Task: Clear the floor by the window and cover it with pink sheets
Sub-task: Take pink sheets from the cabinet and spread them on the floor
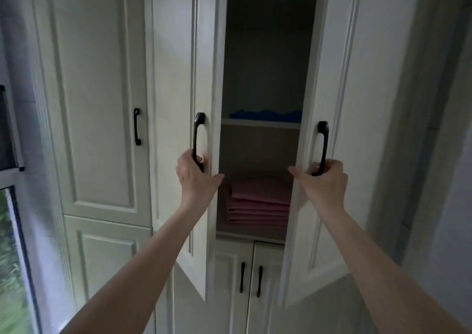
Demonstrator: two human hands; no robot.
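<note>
A stack of folded pink sheets (258, 203) lies on the lower shelf of a tall white cupboard, seen through the gap between two partly open doors. My left hand (195, 176) grips the bottom of the black handle (198, 137) on the left door (184, 78), thumb stretched toward the door's edge. My right hand (323, 180) grips the bottom of the black handle (323, 144) on the right door (357, 103), thumb pointing left. The floor by the window is out of view.
Blue cloth (265, 115) lies on the shelf above the sheets. Below are two small shut doors with black handles (250, 280). A shut cupboard door (97, 98) stands to the left, a window (12, 257) at the far left, a wall on the right.
</note>
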